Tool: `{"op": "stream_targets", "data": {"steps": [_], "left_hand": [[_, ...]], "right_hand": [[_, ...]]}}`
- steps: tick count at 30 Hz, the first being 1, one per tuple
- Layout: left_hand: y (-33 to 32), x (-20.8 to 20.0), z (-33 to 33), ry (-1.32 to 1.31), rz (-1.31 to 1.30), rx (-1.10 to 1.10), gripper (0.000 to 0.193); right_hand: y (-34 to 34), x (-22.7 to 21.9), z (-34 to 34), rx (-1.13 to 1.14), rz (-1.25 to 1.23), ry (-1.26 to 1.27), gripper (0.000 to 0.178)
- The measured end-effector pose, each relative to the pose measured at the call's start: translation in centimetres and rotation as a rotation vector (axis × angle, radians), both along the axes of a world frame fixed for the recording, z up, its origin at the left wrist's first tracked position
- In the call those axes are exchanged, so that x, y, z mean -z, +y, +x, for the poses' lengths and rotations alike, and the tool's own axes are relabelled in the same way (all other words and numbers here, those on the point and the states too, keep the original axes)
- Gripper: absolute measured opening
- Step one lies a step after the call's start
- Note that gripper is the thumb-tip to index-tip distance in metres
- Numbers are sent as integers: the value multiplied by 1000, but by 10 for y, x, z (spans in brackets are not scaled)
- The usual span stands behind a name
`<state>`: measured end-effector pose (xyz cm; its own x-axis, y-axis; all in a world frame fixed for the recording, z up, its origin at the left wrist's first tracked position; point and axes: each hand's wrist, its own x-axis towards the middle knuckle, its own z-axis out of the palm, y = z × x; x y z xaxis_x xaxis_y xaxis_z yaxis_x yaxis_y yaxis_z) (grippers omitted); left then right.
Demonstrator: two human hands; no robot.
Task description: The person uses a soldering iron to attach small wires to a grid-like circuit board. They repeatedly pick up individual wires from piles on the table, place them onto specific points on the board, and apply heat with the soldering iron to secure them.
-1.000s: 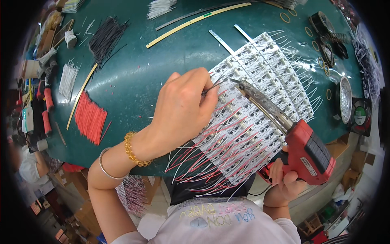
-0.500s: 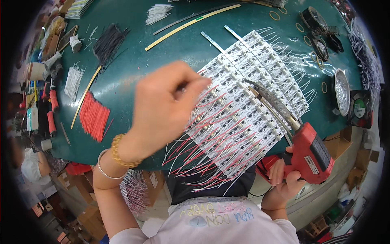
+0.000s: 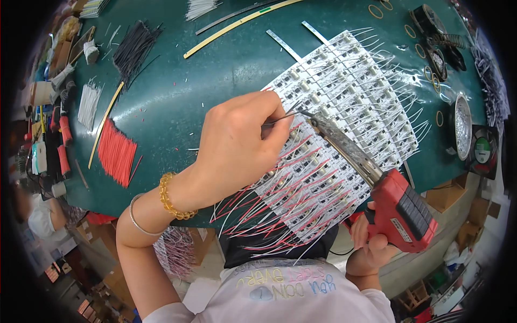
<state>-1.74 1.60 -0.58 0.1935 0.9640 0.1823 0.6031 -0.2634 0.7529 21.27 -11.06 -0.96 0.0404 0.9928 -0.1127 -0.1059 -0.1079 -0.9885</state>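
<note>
Since that white board panel (image 3: 355, 105) mid-frame is crowded with loose wires (image 3: 309, 167), I'd say a slip of the red soldering gun (image 3: 397, 209), right of centre, could scorch one. The right hand (image 3: 371, 252) grips it from below; the left hand (image 3: 239, 134), at centre, pinches some thin dark strand (image 3: 283, 117).

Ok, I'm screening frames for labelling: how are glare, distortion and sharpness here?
Head view: pale glare streaks the shiny green tabletop, whose near edge bows; head view: black corners swallow detail; head view: the bare left hand and red-and-black pistol-shaped soldering tool look fairly sharp, without obvious motion blur.
</note>
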Motion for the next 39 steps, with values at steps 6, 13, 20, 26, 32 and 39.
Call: {"op": "stream_targets", "data": {"steps": [6, 13, 20, 26, 32, 39], "left_hand": [[0, 2, 0, 35, 42, 3, 14], [0, 5, 1, 50, 100, 12, 15], [-1, 4, 1, 72, 89, 17, 15], [-2, 2, 2, 83, 96, 15, 12], [-1, -20, -14, 123, 312, -40, 4], [-15, -19, -1, 187, 137, -30, 9]], "right_hand": [[-14, 10, 8, 62, -97, -90, 71], [-26, 24, 28, -58, 22, -407, 69], [-15, 18, 11, 17, 46, -79, 75], [-13, 9, -4, 93, 6, 8, 76], [-11, 2, -1, 59, 31, 37, 74], [-23, 2, 11, 54, 40, 44, 74]]}}
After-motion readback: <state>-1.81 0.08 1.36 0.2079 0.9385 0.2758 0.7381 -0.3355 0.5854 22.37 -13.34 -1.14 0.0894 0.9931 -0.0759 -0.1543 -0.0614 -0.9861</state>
